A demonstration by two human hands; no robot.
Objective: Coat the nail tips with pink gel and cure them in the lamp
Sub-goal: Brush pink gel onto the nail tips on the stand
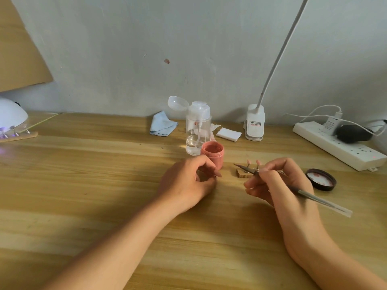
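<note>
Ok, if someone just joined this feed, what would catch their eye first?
Most likely the open jar of pink gel at the centre of the table, with the right hand beside it holding a fine brush by a small wooden stand of nail tips. Next, the white curing lamp at the far left edge, glowing violet over another stand of tips.

— Where is the brush [314, 197]?
— The right hand [278, 185] pinches it, its tip near the nail tips [248, 161] on their wooden stand [240, 173].
— And the left hand [188, 181]?
— Curled just beside the open pink gel jar [212, 154]; whether it holds anything, I cannot tell. The lamp [10, 118] glows at the tabletop's far left edge.
</note>
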